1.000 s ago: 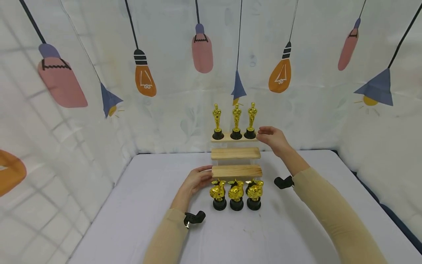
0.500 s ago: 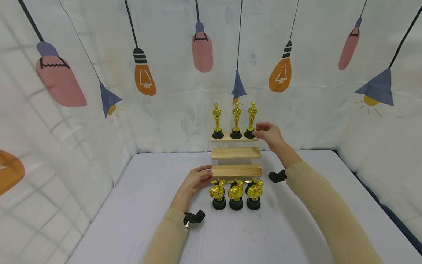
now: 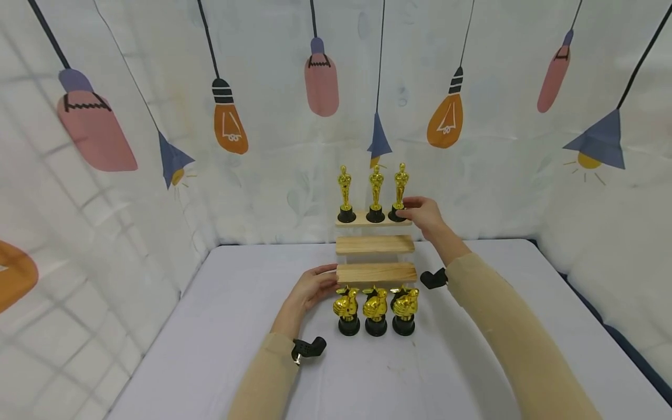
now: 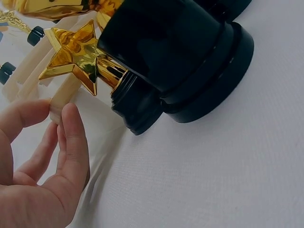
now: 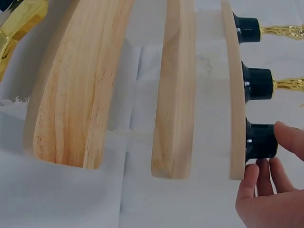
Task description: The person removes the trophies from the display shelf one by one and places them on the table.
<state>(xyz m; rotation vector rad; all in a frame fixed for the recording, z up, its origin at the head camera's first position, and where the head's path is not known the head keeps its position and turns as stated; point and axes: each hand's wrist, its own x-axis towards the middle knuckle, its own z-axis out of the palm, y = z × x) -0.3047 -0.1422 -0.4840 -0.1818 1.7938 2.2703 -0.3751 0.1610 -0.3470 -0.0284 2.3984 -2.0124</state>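
Note:
A three-step wooden display stand [image 3: 377, 272] stands at the table's far side. Three golden figure trophies with black bases are lined up on its top board. My right hand [image 3: 425, 217] is at the rightmost figure trophy [image 3: 401, 182]; in the right wrist view its thumb and fingers pinch the black base [image 5: 261, 141], which sits against the board. With thumb and fingers, my left hand [image 3: 313, 286] holds the left end of the lowest board [image 4: 64, 95]. Three more golden trophies [image 3: 375, 304], with rounded bodies, stand in front of the stand. A gold star [image 4: 76, 57] shows among them.
The middle board [image 3: 375, 244] bears nothing. A white cloth covers the table [image 3: 210, 350]. Behind it hangs a white curtain [image 3: 283, 192] printed with lamps and bulbs, close to the stand's back.
My right hand has moved left, from beside the top board to the rightmost figure trophy's base, and its fingers have closed on it. The left hand has stayed at the lowest board.

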